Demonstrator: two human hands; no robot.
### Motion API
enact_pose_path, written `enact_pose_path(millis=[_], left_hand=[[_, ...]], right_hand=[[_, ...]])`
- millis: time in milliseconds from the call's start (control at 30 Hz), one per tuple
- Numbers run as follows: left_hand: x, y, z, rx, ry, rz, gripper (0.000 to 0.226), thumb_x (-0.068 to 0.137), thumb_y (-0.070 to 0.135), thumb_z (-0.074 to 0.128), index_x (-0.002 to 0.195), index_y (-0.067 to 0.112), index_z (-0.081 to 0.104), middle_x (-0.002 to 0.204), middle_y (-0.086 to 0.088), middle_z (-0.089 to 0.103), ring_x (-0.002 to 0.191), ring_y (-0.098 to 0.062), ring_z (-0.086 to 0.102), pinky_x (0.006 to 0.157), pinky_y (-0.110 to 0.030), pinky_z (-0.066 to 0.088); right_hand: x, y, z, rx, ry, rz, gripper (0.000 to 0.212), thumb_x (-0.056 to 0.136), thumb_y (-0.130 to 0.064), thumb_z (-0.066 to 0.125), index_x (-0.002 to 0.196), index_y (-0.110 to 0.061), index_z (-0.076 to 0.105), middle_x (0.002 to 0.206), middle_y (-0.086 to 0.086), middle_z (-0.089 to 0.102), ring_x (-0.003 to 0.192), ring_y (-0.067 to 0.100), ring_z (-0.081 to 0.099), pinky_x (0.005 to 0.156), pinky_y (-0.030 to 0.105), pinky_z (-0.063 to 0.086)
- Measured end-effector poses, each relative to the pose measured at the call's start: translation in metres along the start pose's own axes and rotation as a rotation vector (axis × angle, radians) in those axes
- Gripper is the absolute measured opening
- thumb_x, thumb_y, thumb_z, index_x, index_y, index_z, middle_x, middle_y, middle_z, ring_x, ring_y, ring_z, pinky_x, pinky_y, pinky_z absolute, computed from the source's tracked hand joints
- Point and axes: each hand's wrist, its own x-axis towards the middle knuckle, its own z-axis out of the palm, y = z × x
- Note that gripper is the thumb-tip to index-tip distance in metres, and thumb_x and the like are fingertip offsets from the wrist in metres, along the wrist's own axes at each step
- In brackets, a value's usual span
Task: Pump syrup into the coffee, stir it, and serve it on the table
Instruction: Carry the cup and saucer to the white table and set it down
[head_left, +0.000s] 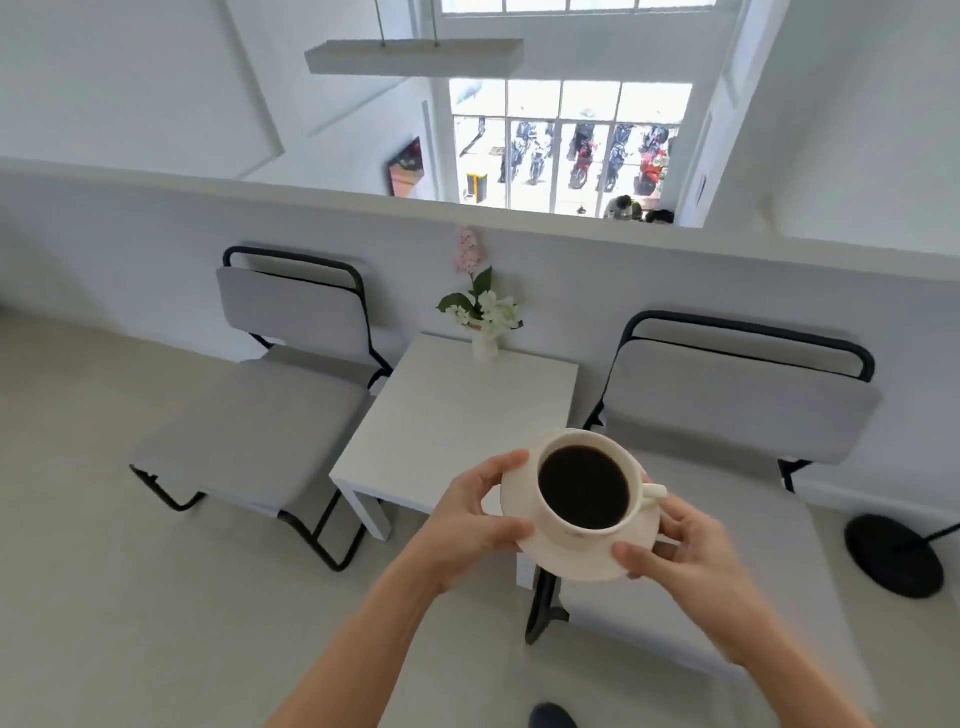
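Note:
A white cup (571, 525) full of dark coffee (583, 487) stands on a white saucer (582, 564), its handle pointing right. Both my hands carry the saucer in the air. My left hand (475, 514) pinches the saucer's left rim, and my right hand (680, 545) holds its right and front rim. The cup and saucer hover over the near right corner of a small white square table (447, 431). No spoon or syrup pump is in view.
A small white vase with flowers (485, 322) stands at the table's far edge against a low white wall. A grey chair with a black frame (270, 395) sits left of the table, another (727, 405) right. A black round lamp base (893, 556) rests on the floor at far right.

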Motion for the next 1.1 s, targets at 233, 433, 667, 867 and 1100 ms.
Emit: enact_pose_path(millis=[233, 433, 667, 867, 1100], left_hand=[[0.078, 0.015, -0.089, 0.032, 0.048, -0.006, 0.074, 0.081, -0.016, 0.071, 0.141, 0.023, 0.053, 0.141, -0.006, 0.051, 0.127, -0.031, 0.056, 0.089, -0.051, 0.061], [0.151, 0.010, -0.173, 0.099, -0.028, -0.029, 0.077, 0.083, -0.013, 0.071, 0.145, 0.028, 0.048, 0.144, 0.001, 0.049, 0.108, -0.035, 0.069, 0.086, -0.041, 0.062], [0.221, -0.006, -0.245, 0.177, -0.077, -0.097, 0.079, 0.085, -0.014, 0.068, 0.147, 0.030, 0.044, 0.141, 0.005, 0.049, 0.099, -0.027, 0.074, 0.078, -0.033, 0.063], [0.281, -0.052, -0.284, 0.224, -0.057, -0.128, 0.079, 0.085, -0.011, 0.071, 0.147, 0.031, 0.045, 0.139, 0.004, 0.050, 0.114, -0.018, 0.064, 0.081, -0.025, 0.058], [0.343, -0.134, -0.312, 0.327, -0.015, -0.129, 0.076, 0.084, -0.003, 0.077, 0.144, 0.034, 0.048, 0.137, 0.012, 0.054, 0.121, -0.011, 0.057, 0.079, -0.012, 0.046]], right_hand=[[0.113, -0.013, 0.058, -0.027, -0.030, 0.009, 0.065, 0.081, 0.003, 0.076, 0.133, -0.030, 0.059, 0.117, -0.001, 0.073, 0.100, 0.023, 0.071, 0.068, 0.021, 0.057], [0.190, 0.001, 0.123, -0.004, 0.080, 0.077, 0.072, 0.082, 0.006, 0.074, 0.144, -0.022, 0.050, 0.117, 0.001, 0.071, 0.100, 0.023, 0.070, 0.068, 0.024, 0.059], [0.268, 0.035, 0.178, -0.002, 0.157, 0.125, 0.069, 0.081, 0.005, 0.076, 0.141, -0.021, 0.054, 0.145, 0.000, 0.056, 0.102, 0.024, 0.067, 0.065, 0.025, 0.057], [0.334, 0.087, 0.201, -0.012, 0.178, 0.179, 0.078, 0.081, 0.008, 0.075, 0.145, -0.026, 0.049, 0.143, 0.004, 0.057, 0.100, 0.027, 0.065, 0.065, 0.026, 0.056], [0.397, 0.162, 0.212, -0.048, 0.165, 0.238, 0.084, 0.082, 0.009, 0.073, 0.148, -0.033, 0.043, 0.130, 0.005, 0.064, 0.106, 0.029, 0.064, 0.069, 0.029, 0.056]])
